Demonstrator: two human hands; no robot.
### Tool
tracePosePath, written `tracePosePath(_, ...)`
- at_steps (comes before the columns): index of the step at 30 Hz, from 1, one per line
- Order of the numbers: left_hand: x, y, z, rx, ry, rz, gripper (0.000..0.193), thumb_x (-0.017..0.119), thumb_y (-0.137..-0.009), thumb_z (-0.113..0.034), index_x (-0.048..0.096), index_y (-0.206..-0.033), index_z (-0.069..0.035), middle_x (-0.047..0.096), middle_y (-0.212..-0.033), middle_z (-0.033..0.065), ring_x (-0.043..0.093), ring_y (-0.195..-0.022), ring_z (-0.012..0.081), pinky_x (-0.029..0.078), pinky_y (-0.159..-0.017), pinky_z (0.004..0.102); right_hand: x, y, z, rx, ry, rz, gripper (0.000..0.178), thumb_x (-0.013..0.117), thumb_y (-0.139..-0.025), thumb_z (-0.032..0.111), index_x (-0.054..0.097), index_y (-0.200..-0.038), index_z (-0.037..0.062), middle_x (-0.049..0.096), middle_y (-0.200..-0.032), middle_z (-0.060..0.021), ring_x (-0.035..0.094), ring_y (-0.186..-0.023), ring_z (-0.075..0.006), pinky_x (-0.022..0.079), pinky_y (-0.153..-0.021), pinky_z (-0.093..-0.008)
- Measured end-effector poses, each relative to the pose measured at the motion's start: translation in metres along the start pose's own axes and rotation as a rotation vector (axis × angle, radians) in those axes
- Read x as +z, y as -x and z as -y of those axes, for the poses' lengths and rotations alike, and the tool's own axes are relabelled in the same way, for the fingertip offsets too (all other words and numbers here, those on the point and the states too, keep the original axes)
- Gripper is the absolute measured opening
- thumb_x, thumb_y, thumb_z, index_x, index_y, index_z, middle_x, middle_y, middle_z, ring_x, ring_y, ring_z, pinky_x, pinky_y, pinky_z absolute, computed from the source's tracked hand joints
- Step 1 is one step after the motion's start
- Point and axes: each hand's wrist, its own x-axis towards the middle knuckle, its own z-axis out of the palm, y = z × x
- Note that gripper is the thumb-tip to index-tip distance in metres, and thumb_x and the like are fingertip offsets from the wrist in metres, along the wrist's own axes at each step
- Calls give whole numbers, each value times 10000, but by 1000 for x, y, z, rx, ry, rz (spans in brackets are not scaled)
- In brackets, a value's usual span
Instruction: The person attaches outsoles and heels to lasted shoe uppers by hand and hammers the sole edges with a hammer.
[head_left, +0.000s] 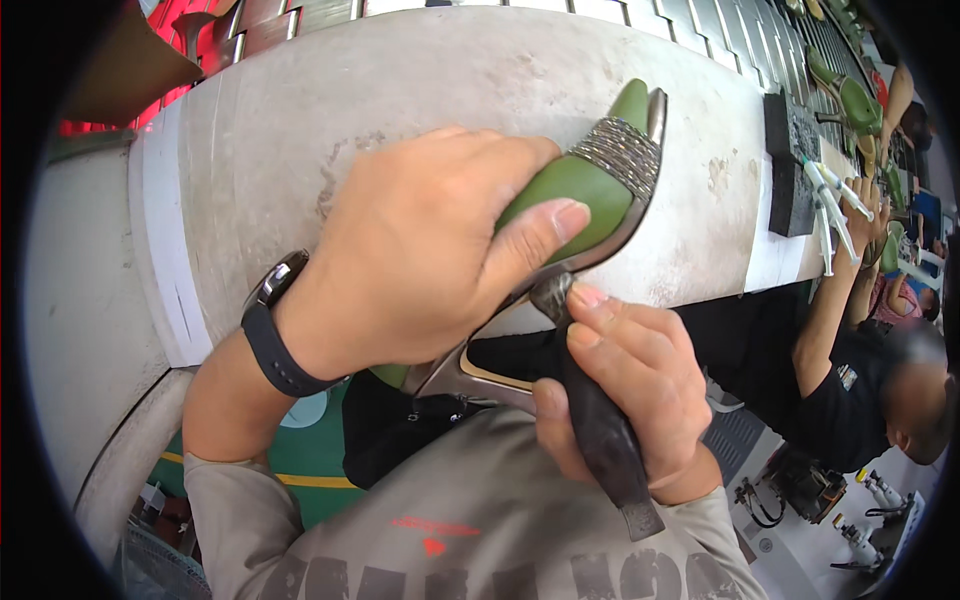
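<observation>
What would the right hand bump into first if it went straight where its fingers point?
Past the dark tool it holds, the right hand would probably meet the green shoe at its sole edge; depth is hard to judge.

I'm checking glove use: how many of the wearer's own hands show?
2, both bare: the left hand gripping the green shoe, the right hand around a dark tool.

Looking Down From the Head

I look through the left of 2 head cameras, facing down. I see the left hand [420, 240] and right hand [640, 385] up close. My wide view bends the pale table [700, 165].
</observation>
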Motion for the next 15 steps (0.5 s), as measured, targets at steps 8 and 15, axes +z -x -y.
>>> tracePosePath(8,1,1,-2,-19,12,-3,295,671,-987,-207,673,-1173,22,685,-917,191,657,-830,393,524,-733,427,5,-6,13,-24,52,56,377,845,-704,15,692,-1038,-70,731,-1075,-252,728,-850,-350,646,-773,-382)
tracePosePath(15,-2,4,-3,-26,-9,-25,319,649,-1011,-249,691,-1161,29,715,-979,203,680,-883,398,537,-772,425,12,0,3,52,-212,-6,446,861,-647,-20,689,-1058,-51,738,-1061,-227,730,-878,-335,610,-769,-380)
